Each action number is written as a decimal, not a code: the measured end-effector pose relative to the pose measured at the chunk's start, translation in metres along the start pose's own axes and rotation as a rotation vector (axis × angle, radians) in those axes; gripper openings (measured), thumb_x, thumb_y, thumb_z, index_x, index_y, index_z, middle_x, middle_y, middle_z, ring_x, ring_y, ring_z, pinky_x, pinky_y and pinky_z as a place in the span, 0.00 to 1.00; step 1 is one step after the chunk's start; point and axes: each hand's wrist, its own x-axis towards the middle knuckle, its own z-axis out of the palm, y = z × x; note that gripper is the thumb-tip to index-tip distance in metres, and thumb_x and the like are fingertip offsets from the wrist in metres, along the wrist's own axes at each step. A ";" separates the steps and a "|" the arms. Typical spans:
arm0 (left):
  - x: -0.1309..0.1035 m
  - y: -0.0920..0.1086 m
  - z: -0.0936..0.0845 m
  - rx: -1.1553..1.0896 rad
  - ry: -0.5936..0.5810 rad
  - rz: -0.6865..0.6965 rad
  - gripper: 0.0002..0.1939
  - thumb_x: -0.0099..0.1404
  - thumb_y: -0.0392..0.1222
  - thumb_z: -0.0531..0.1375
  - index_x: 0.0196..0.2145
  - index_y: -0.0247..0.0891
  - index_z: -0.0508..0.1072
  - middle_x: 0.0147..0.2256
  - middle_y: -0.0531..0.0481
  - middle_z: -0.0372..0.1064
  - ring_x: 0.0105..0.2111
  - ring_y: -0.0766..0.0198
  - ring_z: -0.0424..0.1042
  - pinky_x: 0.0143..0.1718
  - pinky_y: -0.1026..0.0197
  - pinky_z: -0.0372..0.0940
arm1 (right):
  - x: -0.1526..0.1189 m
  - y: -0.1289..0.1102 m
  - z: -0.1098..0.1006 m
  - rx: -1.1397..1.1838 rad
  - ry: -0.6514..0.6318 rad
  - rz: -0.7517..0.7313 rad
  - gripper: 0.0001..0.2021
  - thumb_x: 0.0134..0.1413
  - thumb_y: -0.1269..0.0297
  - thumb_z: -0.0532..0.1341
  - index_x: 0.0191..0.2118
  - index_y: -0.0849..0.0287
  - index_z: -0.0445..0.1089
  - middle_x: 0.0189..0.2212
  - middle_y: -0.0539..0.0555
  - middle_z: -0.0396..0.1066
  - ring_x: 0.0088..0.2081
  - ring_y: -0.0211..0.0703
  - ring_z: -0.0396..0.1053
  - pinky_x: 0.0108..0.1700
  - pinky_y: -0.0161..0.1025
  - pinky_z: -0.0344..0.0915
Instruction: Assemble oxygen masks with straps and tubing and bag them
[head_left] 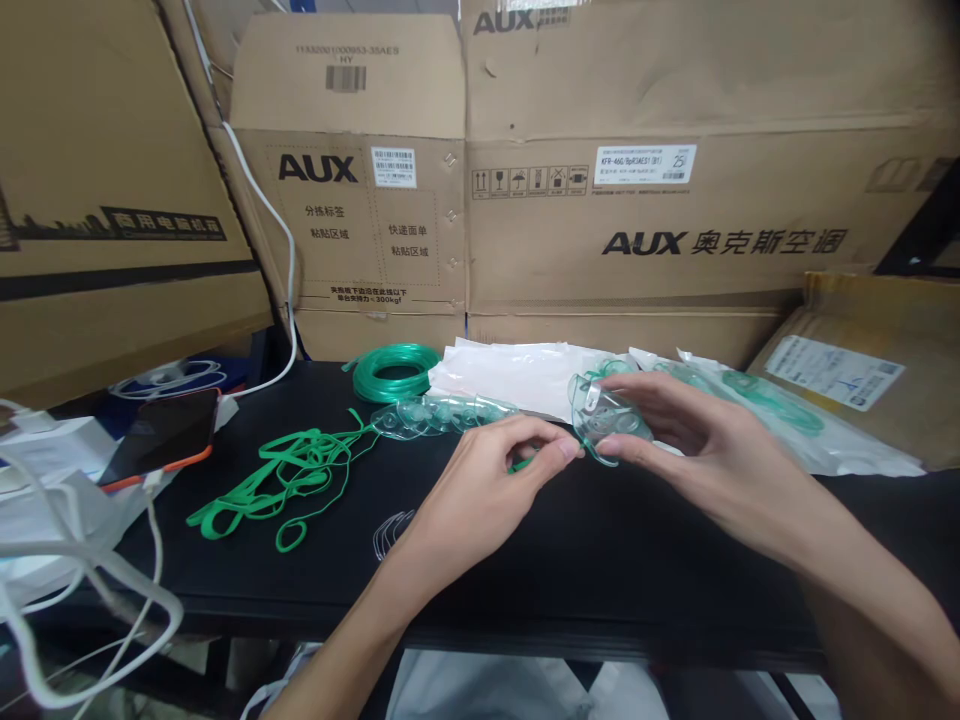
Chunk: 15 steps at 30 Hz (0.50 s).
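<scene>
Above the black table, my right hand (675,430) grips a clear green-tinted oxygen mask (611,415) by its side, thumb below and fingers over the top. A small white clip shows on the mask's near rim. My left hand (517,455) is closed in a pinch at the mask's left edge. A bit of green elastic strap (519,465) shows beneath its fingers, and the pinched tip lies against the rim. To the left of my left hand lies a row of nested clear masks (442,415). A loose tangle of green elastic straps (289,470) lies farther left.
Behind the masks are a coil of green tubing (396,372) and white packets (510,375). Thin metal strips (391,533) lie near my left forearm. A bagged mask set (795,400) is at right. A phone (165,435) and white cables crowd the left. Cardboard boxes (600,240) wall the back.
</scene>
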 end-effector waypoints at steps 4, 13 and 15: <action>0.001 0.001 0.000 -0.007 0.019 -0.008 0.12 0.76 0.47 0.59 0.42 0.41 0.81 0.38 0.54 0.78 0.38 0.63 0.72 0.40 0.62 0.62 | 0.001 -0.001 0.001 0.034 -0.025 0.024 0.20 0.57 0.50 0.73 0.54 0.43 0.74 0.53 0.50 0.77 0.54 0.55 0.75 0.58 0.51 0.70; 0.001 0.003 -0.002 -0.145 -0.009 0.020 0.10 0.73 0.45 0.64 0.38 0.40 0.84 0.34 0.53 0.74 0.32 0.66 0.68 0.35 0.63 0.61 | 0.001 -0.003 0.002 -0.019 0.004 0.043 0.23 0.54 0.46 0.73 0.53 0.48 0.79 0.49 0.53 0.81 0.49 0.58 0.78 0.52 0.51 0.76; 0.001 0.002 -0.002 -0.163 -0.014 0.008 0.10 0.73 0.45 0.65 0.36 0.39 0.84 0.33 0.53 0.73 0.30 0.67 0.67 0.34 0.63 0.61 | 0.001 -0.003 0.004 -0.065 0.006 0.052 0.24 0.54 0.45 0.73 0.54 0.50 0.80 0.52 0.56 0.80 0.52 0.62 0.78 0.53 0.54 0.76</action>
